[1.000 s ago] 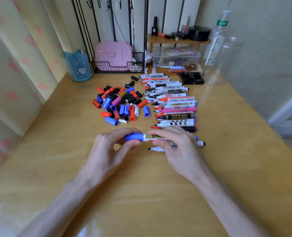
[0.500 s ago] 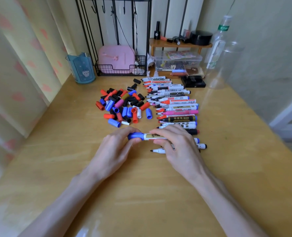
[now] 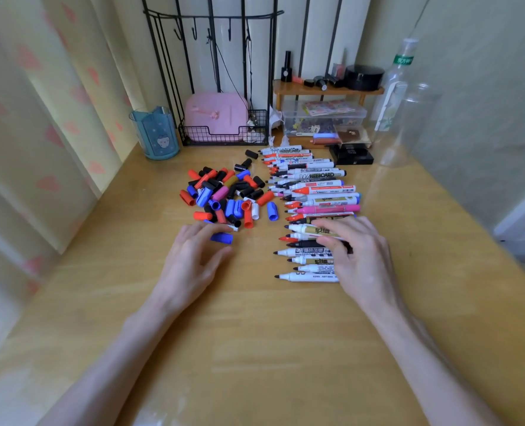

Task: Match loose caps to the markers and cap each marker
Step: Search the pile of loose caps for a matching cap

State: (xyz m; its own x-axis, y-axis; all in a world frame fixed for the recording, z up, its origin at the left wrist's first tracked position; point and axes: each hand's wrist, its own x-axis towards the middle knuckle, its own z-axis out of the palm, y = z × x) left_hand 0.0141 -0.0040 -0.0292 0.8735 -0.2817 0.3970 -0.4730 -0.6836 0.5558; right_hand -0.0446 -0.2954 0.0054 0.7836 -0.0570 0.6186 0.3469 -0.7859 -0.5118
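Observation:
My left hand (image 3: 190,265) pinches a loose blue cap (image 3: 221,238) between thumb and fingers, just in front of the pile of loose caps (image 3: 227,195) in red, blue, black, white and pink. Uncapped markers (image 3: 313,186) lie side by side in a row on the right, tips pointing left. My right hand (image 3: 362,256) lies over the near end of that row. Its index finger and thumb close on a gold-labelled marker (image 3: 310,230) that lies among the others. The hand hides the rear ends of the nearest markers.
The wooden table (image 3: 255,333) carries a blue cup (image 3: 156,133) at the back left and a wire basket (image 3: 224,138) with a pink case. Behind the markers stand a clear box (image 3: 322,118), a black box (image 3: 351,155), a plastic bottle (image 3: 393,87) and a clear jar (image 3: 408,124).
My hands were together on one blue-capped marker. They have parted: the left hand moved left with the blue cap, the right hand moved right onto the marker row.

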